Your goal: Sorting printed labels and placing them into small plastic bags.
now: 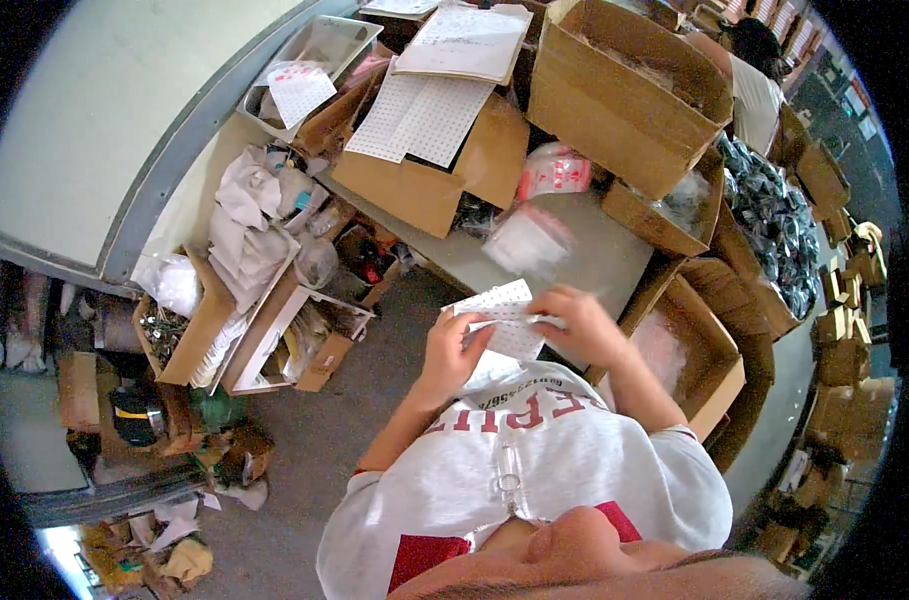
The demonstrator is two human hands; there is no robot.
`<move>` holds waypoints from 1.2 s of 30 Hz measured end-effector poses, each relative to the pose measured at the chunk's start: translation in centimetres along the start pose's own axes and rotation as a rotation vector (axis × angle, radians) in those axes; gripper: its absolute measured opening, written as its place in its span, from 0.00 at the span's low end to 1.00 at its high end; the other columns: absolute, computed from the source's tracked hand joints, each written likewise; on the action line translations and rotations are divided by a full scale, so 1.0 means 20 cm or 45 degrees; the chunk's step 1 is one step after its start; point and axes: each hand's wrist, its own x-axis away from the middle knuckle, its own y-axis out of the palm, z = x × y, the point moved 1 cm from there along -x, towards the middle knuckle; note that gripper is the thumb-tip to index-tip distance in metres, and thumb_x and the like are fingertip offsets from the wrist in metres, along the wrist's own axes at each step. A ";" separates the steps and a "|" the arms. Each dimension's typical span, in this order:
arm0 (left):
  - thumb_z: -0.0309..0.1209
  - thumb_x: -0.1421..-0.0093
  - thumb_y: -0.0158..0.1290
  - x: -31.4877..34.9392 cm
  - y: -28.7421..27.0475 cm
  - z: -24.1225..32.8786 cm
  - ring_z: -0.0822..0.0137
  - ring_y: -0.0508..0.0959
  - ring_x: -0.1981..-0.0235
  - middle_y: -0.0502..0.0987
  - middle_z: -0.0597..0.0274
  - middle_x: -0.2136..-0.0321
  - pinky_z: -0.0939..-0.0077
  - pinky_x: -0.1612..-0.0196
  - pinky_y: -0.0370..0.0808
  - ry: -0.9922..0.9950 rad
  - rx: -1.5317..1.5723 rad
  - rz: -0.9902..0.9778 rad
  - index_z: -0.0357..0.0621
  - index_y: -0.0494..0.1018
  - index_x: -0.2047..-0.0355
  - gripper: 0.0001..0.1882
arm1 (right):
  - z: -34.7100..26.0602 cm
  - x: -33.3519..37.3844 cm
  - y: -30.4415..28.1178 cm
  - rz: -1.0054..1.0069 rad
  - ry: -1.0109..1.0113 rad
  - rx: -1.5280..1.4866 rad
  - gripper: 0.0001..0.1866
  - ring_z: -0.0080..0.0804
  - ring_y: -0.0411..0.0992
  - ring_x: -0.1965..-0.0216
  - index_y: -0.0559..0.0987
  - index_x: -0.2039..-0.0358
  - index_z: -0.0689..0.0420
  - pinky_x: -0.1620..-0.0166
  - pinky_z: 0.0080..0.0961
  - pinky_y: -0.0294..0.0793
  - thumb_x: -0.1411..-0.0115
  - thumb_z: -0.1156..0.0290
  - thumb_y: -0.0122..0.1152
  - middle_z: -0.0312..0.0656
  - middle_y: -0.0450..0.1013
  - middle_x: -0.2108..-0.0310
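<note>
A white label sheet (515, 342) with rows of small dark marks is held up in front of my chest, bent or folded across its middle. My left hand (450, 352) is closed on its left side, thumb against the near face. At the right edge, the fingers of my right hand (581, 322) pinch the paper; their tips are slightly blurred. Just beyond the sheet, a stack of clear plastic bags (530, 241) lies on the table (606, 232). Behind that sits a plastic pack with red print (554, 171).
More label sheets (419, 122) and a stack of papers (466, 42) lie on a cardboard box ahead. Open cartons (624, 90) stand ahead and to the right, one with black plastic bags (771, 225). Filled boxes (299, 340) sit on the left. Another person (756, 95) is at the far right.
</note>
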 end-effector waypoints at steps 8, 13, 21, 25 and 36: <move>0.27 0.46 0.58 0.03 -0.01 0.01 0.53 0.76 0.68 0.75 0.50 0.70 0.67 0.67 0.72 -0.017 -0.130 0.091 0.38 0.75 0.67 0.07 | 0.01 -0.07 0.20 0.072 -0.030 0.027 0.06 0.46 0.73 0.68 0.76 0.71 0.57 0.65 0.36 0.73 0.51 0.73 0.62 0.45 0.73 0.70; 0.28 0.46 0.58 0.04 0.01 -0.02 0.52 0.76 0.67 0.75 0.50 0.70 0.66 0.65 0.72 -0.108 -0.039 0.139 0.38 0.75 0.67 0.08 | 0.00 -0.08 0.21 0.089 -0.128 0.063 0.07 0.45 0.72 0.70 0.76 0.73 0.58 0.67 0.35 0.72 0.54 0.77 0.64 0.45 0.71 0.73; 0.29 0.46 0.58 0.06 0.00 -0.13 0.53 0.74 0.72 0.74 0.51 0.74 0.65 0.71 0.69 -0.108 -0.054 0.263 0.38 0.75 0.69 0.08 | 0.54 -0.21 0.09 0.077 0.519 -0.325 0.07 0.29 0.73 0.70 0.76 0.69 0.59 0.64 0.27 0.72 0.51 0.78 0.60 0.42 0.76 0.73; 0.32 0.46 0.58 0.03 0.01 -0.09 0.52 0.75 0.71 0.75 0.50 0.73 0.65 0.70 0.70 -0.058 -0.048 0.218 0.37 0.75 0.69 0.10 | 1.46 -0.18 0.30 0.311 0.617 -0.002 0.07 0.37 0.72 0.71 0.73 0.68 0.61 0.66 0.31 0.71 0.50 0.78 0.56 0.45 0.73 0.73; 0.31 0.45 0.59 0.06 -0.01 -0.14 0.54 0.75 0.73 0.74 0.49 0.74 0.67 0.72 0.71 -0.097 -0.043 0.241 0.36 0.74 0.68 0.10 | 1.19 -0.10 0.24 0.238 1.096 0.468 0.29 0.52 0.68 0.51 0.65 0.53 0.54 0.51 0.41 0.70 0.55 0.66 0.68 0.51 0.72 0.57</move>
